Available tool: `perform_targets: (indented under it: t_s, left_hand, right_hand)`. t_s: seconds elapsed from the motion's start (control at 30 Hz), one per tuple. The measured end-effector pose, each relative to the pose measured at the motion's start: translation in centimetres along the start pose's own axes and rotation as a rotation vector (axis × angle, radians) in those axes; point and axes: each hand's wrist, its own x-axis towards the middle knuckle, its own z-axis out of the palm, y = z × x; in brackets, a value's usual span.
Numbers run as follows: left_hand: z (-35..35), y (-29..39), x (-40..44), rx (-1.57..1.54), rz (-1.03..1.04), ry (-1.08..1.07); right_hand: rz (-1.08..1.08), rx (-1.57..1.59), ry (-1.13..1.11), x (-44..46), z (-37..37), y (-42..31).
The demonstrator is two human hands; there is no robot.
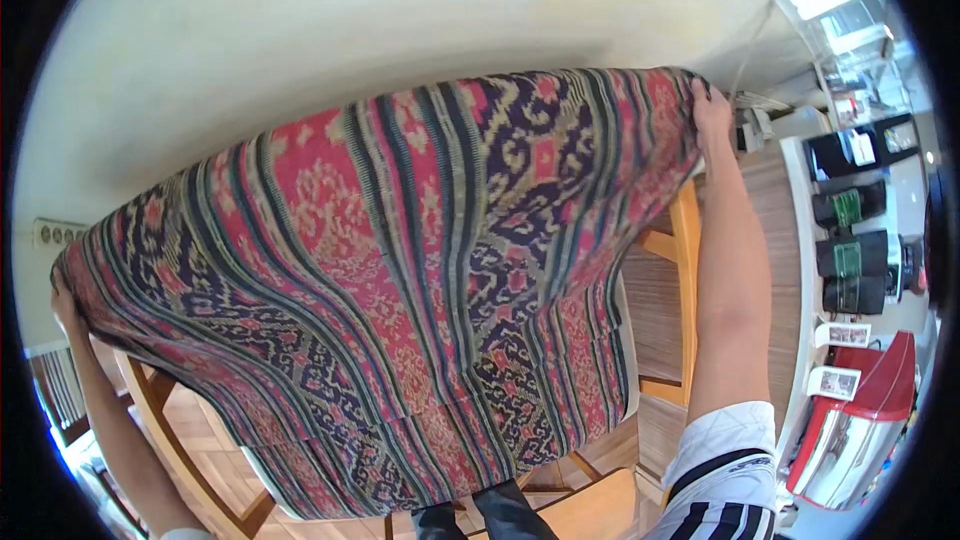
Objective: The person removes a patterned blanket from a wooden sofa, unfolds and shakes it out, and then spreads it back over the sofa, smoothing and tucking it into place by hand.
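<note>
1. Holding up the far part of the striped cloth point(420, 240) near the wall point(400, 20), both hands grip its top corners.
2. The right hand point(712, 112) is closed on the right corner.
3. The left hand point(65, 308) holds the left corner, but its fingertips are hard to see.
4. The striped cloth's near part lies on the table point(631, 360), reaching the near edge.
5. Wooden chairs point(684, 270) stand by the left and right edges.

No readable text or labels anywhere.
</note>
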Motion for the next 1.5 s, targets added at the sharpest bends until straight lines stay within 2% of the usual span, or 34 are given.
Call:
perform_targets:
  t_s: [0.03, 0.1, 0.13, 0.17, 0.2, 0.23, 0.3, 0.33, 0.37, 0.4, 0.47, 0.53, 0.57, 0.63, 0.73, 0.8, 0.83, 1.0, 1.1, 1.2, 1.3, 1.37, 1.4, 1.43, 1.5]
  left_hand:
    - [0.7, 1.1, -0.6, 0.148, 0.033, 0.084]
    - [-2.4, -4.1, 5.8, 0.274, 0.253, 0.019]
    - [-1.4, -1.8, 4.1, 0.276, 0.134, 0.016]
    - [-2.8, -2.5, 5.4, 0.978, 0.777, 0.002]
    - [-1.1, -2.3, 4.4, 0.21, 0.193, -0.007]
    - [0.5, 0.1, 1.6, 0.208, 0.169, -0.021]
    - [0.5, 0.2, 2.0, 0.762, 0.404, 0.14]
    - [0.2, -0.6, 2.6, 0.748, 0.419, 0.164]
    - [0.1, -0.3, 2.9, 0.845, 0.232, 0.234]
    - [1.1, 2.9, -0.2, 0.754, 0.246, 0.233]
    - [1.3, 2.8, 0.6, 0.564, 0.29, 0.258]
    - [3.5, 7.7, -3.4, 0.437, 0.2, 0.254]
    - [3.6, 6.8, -3.0, 0.525, 0.243, 0.256]
    - [4.6, 5.4, -1.3, 0.7, 0.338, 0.252]
    - [5.8, 4.2, -1.2, 0.943, 0.269, 0.34]
    - [5.5, 3.6, -1.1, 0.938, 0.147, 0.264]
    - [5.7, 4.4, -1.1, 0.934, 0.116, 0.273]
    - [4.6, 4.9, 0.2, 1.028, -0.043, 0.205]
    - [3.0, 5.9, -1.5, 0.955, -0.23, 0.161]
    - [1.8, 3.5, 0.2, 0.964, -0.078, 0.106]
    - [1.9, 2.9, 1.0, 0.97, -0.047, 0.104]
    - [1.0, 0.4, 2.8, 1.143, 0.189, 0.217]
    - [-1.5, -5.3, 8.3, 1.768, 0.551, 0.1]
    - [-0.4, -2.4, 5.0, 1.839, 0.544, 0.02]
    - [-0.1, -4.1, 6.6, 1.511, 0.558, 0.055]
  right_hand:
    - [-0.01, -0.285, -0.01, 0.7, 1.2, 1.5]
    - [0.114, -0.333, -0.207, 2.0, 1.0, 1.1]
    - [0.169, 0.062, -0.297, 3.0, 1.6, 3.5]
    - [0.14, 0.053, -0.314, 2.1, 0.7, 1.3]
    - [0.0, -0.03, -0.27, 3.3, 1.5, 3.2]
    - [0.044, 0.046, -0.297, 4.4, 2.2, 5.3]
    - [0.05, 0.12, -0.32, 4.7, 2.5, 5.7]
    - [-0.087, -0.123, -0.291, 5.2, 2.3, 6.1]
    - [0.046, 0.163, -0.323, 4.1, 1.9, 5.3]
    - [0.013, 0.041, -0.343, 5.8, 2.1, 7.8]
    - [-0.067, -0.318, -0.244, 7.4, 0.9, 7.8]
    - [-0.096, -0.345, -0.228, 9.8, 1.7, 12.5]
    - [-0.06, -0.475, -0.211, 8.5, 1.4, 11.1]
    - [-0.054, -0.522, -0.203, 7.4, 2.9, 12.1]
    - [-0.041, -0.534, -0.281, 7.9, 3.7, 13.5]
    - [-0.046, -0.51, -0.383, 10.7, 4.5, 16.8]
    - [-0.189, -0.482, -0.227, 11.5, 5.5, 19.1]
    - [-0.116, -0.453, -0.391, 10.7, 4.9, 16.3]
    - [-0.117, -0.371, -0.509, 11.6, 3.6, 16.2]
    - [-0.029, -0.318, -0.607, 11.0, 3.0, 15.7]
    - [-0.073, -0.296, -0.625, 10.1, 3.4, 13.3]
    - [-0.109, -0.275, -0.646, 8.8, 3.0, 11.1]
    - [-0.116, -0.267, -0.662, 7.7, 2.5, 9.4]
    - [-0.099, -0.268, -0.67, 6.6, 1.0, 7.3]
    - [-0.016, -0.106, -0.672, 5.0, 0.4, 5.4]
